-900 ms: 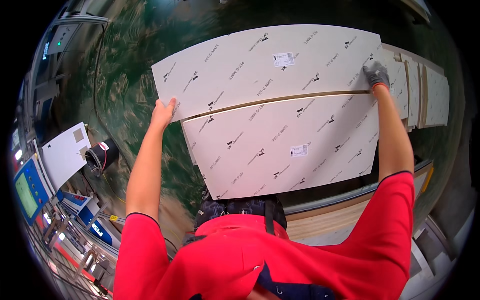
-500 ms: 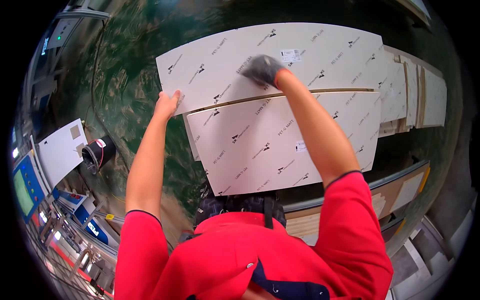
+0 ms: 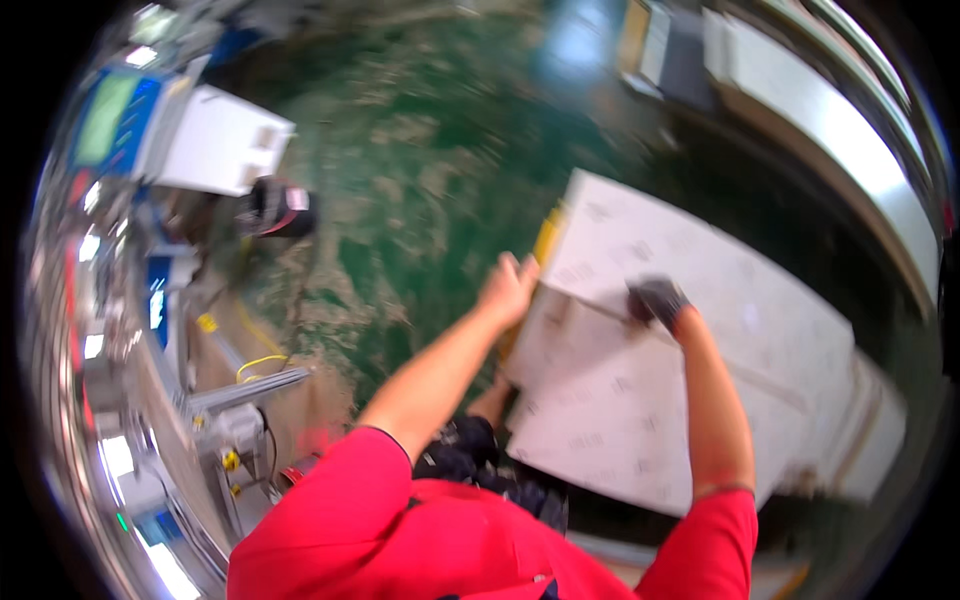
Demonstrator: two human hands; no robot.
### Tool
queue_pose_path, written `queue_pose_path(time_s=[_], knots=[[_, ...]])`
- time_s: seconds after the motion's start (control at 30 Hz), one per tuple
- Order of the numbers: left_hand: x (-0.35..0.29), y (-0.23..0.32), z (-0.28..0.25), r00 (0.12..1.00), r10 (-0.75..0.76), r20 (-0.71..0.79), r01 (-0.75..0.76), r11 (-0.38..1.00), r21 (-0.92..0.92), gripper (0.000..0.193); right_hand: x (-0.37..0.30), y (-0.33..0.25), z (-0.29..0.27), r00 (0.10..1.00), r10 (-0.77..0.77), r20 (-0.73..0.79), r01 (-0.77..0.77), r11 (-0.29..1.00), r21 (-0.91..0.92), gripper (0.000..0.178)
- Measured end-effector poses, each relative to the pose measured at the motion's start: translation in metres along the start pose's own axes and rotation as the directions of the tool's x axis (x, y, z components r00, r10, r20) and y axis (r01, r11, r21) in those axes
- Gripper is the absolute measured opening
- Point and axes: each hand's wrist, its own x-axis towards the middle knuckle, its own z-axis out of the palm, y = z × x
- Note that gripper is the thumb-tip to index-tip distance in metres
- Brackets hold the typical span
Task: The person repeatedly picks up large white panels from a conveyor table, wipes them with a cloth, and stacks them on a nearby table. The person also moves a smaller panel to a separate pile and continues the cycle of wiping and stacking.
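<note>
A long white printed panel [image 3: 690, 260] lies on top of other white panels. My bare left hand [image 3: 508, 292] is at its left end, thumb and fingers closed on the corner. My right hand [image 3: 657, 300], in a dark glove, is over the panel's near edge; motion blur smears its fingers. Nearer to my body is a second white panel [image 3: 600, 410] with similar faint print. A dark gap and a shadow show between the two panels below my right hand.
More stacked panels [image 3: 870, 425] lie at the right end. A long pale board stack [image 3: 830, 110] stands at the far right. Left are a black bucket-like container [image 3: 283, 210], a white sheet [image 3: 222, 140], a blue control panel [image 3: 110, 120] and a metal rail [image 3: 250, 388]. The floor [image 3: 400, 200] is green and dusty.
My view has turned, so the panels now appear lower right and slanted. My right hand has gone from the middle of the upper panel to its near edge. My left hand stays at the corner.
</note>
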Motion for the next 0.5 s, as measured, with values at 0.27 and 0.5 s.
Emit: queue_pose_path(time_s=[0.27, 0.5], knots=[[-0.131, -0.237, -0.121, 0.944, -0.158, 0.289, 0.138, 0.986, 0.089, 0.064, -0.027, -0.043, -0.064, 0.794, -0.083, -0.602, 0.564, 0.467, 0.680, 0.014], [-0.274, -0.407, -0.187, 0.797, -0.554, 0.241, 0.553, 0.830, 0.075, 0.062, -0.089, 0.069, 0.098, 0.705, -0.291, -0.646, 0.338, 0.940, -0.055, 0.011]])
